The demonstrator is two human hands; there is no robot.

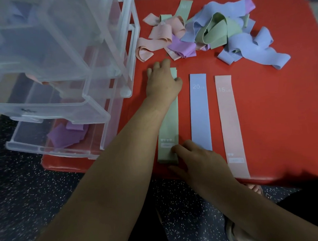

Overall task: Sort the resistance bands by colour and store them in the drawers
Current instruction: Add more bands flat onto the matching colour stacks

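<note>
A green resistance band [170, 125] lies flat and straight on the red mat [273, 99]. My left hand [162, 81] presses on its far end, fingers spread over it. My right hand [197, 157] rests on its near end, fingertips on the band. To the right of it lie a flat blue band [200, 114] marked 20 and a flat pink band [230, 124] marked 15. A tangled pile of pink, purple, green and blue bands [203, 33] sits at the far side of the mat.
A clear plastic drawer unit [63, 70] stands at the left with its drawers pulled out. The lowest drawer [50, 144] holds purple bands [68, 133]. Dark speckled floor lies around the mat's near edge. A foot [254, 188] shows under the mat's near right edge.
</note>
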